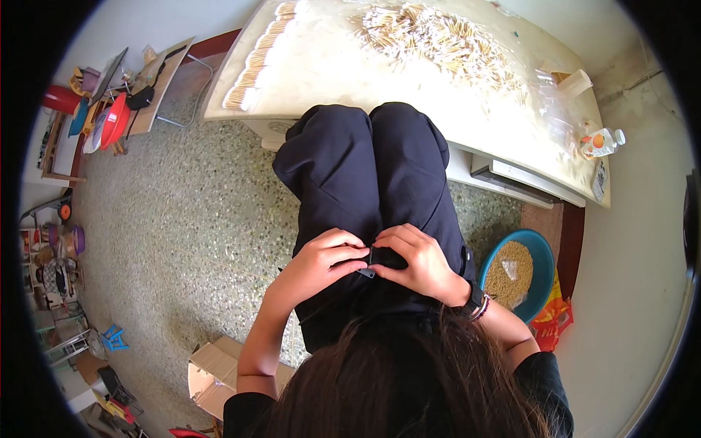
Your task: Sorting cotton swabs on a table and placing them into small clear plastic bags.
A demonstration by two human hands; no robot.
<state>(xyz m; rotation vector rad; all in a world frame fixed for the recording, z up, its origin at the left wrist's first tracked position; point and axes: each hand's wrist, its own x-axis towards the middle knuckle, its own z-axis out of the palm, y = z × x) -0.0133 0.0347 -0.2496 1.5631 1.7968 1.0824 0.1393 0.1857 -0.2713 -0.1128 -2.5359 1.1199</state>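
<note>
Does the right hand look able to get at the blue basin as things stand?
Probably yes: the blue basin sits uncovered at the person's right, its top unobstructed, though the right hand would likely first release the black item.

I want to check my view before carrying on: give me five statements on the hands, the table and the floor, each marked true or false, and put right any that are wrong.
1. The left hand and the right hand both have fingers on a small black object. True.
2. The watch is on the left wrist. False: it is on the right wrist.
3. On the table, the loose pile of sticks lies to the right of the neat row of sticks. True.
4. The blue tub stands on the table. False: it stands on the floor, at the person's right.
5. A cardboard box is on the floor at the person's left. True.
</note>
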